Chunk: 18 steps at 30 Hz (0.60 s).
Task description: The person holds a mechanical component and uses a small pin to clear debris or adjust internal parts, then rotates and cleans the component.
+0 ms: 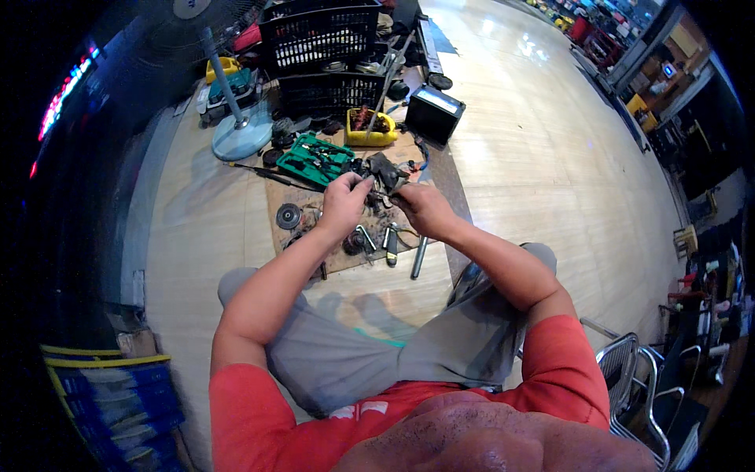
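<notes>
Both hands meet over the cardboard mat (pixel 303 236) at 12 o'clock. The left hand (pixel 344 203) and right hand (pixel 423 206) each pinch the small dark part (pixel 385 175) held between them. Judging by that fingertip grip, it could slip and drop among the 2 or 3 tools (pixel 391 250) below.

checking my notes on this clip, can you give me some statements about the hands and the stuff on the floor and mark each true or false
1. Both hands, left hand and right hand, meet on a small dark part. True.
2. The green tool case lies shut. False: it lies open with tools inside.
3. A yellow bin sits in front of the black crates. True.
4. The fan base stands right of the hands. False: it stands to their left.
</notes>
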{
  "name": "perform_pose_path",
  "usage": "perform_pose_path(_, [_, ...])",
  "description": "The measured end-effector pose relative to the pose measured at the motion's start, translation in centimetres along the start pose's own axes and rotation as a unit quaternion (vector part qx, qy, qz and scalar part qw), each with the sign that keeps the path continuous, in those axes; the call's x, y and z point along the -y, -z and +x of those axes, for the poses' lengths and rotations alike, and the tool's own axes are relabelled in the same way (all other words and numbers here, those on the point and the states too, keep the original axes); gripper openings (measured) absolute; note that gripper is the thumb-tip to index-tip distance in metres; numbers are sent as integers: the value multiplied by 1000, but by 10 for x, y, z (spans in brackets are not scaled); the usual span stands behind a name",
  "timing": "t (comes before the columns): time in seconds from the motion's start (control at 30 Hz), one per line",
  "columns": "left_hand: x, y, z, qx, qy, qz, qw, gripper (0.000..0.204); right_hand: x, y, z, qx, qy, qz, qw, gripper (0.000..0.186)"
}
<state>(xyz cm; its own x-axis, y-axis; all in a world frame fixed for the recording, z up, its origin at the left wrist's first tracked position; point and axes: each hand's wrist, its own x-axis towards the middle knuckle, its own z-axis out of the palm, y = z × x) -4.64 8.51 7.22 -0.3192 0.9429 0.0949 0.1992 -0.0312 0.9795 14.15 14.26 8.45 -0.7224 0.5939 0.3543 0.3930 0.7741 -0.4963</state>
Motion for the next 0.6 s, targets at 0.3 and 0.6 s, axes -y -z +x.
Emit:
perform_pose_path(0.3, [2, 13, -9, -11, -16, 12, 1000, 24, 3, -11, -2, 29, -91, 116, 989, 17])
perform_pose_path(0.6, [13, 36, -19, 0, -18, 101, 995, 33, 12, -31, -2, 40, -64, 74, 994, 17])
